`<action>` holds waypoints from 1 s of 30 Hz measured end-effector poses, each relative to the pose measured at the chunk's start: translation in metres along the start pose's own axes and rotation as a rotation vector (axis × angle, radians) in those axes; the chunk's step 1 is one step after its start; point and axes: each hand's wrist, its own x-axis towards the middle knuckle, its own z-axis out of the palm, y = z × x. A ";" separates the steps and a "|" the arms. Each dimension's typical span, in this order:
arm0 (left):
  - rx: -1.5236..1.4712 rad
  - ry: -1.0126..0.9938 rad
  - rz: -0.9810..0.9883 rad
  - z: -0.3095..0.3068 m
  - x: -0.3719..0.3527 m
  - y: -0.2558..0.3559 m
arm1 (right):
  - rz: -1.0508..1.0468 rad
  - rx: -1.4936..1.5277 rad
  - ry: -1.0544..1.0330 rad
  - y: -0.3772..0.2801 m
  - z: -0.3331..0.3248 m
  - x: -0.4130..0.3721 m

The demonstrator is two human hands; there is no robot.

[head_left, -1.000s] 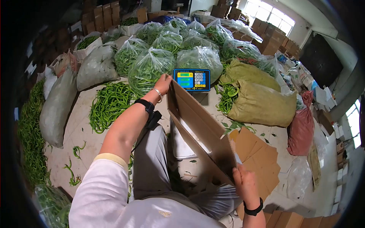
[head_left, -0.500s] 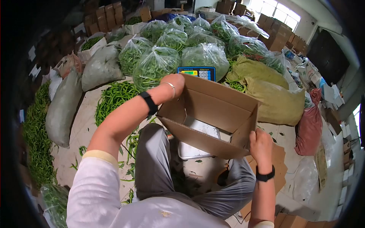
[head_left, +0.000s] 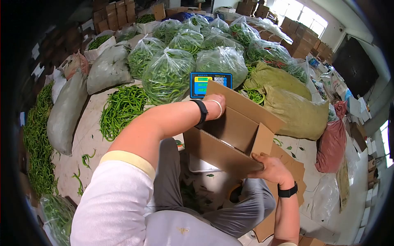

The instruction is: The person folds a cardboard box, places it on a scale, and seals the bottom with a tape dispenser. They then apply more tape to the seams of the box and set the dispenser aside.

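A brown cardboard box [head_left: 221, 151] with its top open is held tilted above my lap. My left hand [head_left: 215, 105] grips it at the far left, by the upright far flap; some of its fingers are hidden. At the near right corner, my right hand [head_left: 271, 169] holds the box, the thumb by a raised end flap [head_left: 262, 139]. Behind the box stands the blue display of a digital scale [head_left: 201, 87]. Part of the scale's metal platform [head_left: 198, 165] shows below the box.
Loose green peppers [head_left: 123, 108] lie on the floor at left. Clear bags of peppers [head_left: 168, 76] stand ahead, with yellow sacks [head_left: 295, 112] and a red sack [head_left: 331, 141] at right. Grey sacks [head_left: 67, 115] lean at left. Flat cardboard [head_left: 293, 180] lies under my right arm.
My left hand has moved right along the far side of the box. My right hand has shifted down and left to the near corner, and the right end flap now stands up.
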 end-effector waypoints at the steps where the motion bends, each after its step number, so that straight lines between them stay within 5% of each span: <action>1: 0.000 0.000 0.001 -0.001 0.003 0.005 | 0.001 0.000 0.000 0.003 0.000 0.001; 3: 0.181 -0.243 0.286 -0.042 -0.034 0.015 | 0.094 0.000 -0.075 0.013 0.001 0.007; 5: 0.095 -0.205 0.211 -0.026 -0.032 0.000 | 0.064 0.022 -0.090 0.018 0.001 0.009; 7: -0.204 -0.387 0.206 -0.035 -0.042 -0.029 | 0.024 0.049 -0.107 0.016 0.003 0.011; 9: -0.485 -0.516 0.427 -0.025 -0.060 -0.064 | -0.058 0.071 -0.025 0.009 0.010 0.008; 10: -0.551 -0.345 0.492 0.004 -0.068 -0.082 | -0.059 0.134 -0.031 -0.002 0.010 0.008; 13: -0.762 -0.679 0.462 -0.013 -0.109 -0.099 | -0.067 0.184 -0.040 -0.014 0.017 0.013; 16: -0.675 -0.509 0.739 0.007 -0.122 -0.103 | -0.221 0.175 -0.013 -0.014 0.020 0.027; 19: -0.554 -0.676 0.755 -0.026 -0.144 -0.079 | -0.320 0.239 0.015 0.000 0.018 0.038; 20: -0.510 -0.504 0.837 -0.015 -0.141 -0.074 | -0.317 0.238 0.011 0.007 0.018 0.042; 24: -0.766 -0.809 0.596 -0.005 -0.115 -0.078 | -0.248 0.334 -0.282 0.023 0.006 0.060; 28: -0.822 -0.732 0.565 -0.001 -0.101 -0.083 | 0.052 0.293 -0.608 0.006 -0.023 0.084; 30: -0.771 -0.648 0.527 0.000 -0.096 -0.084 | 0.039 0.381 -0.609 0.020 -0.016 0.094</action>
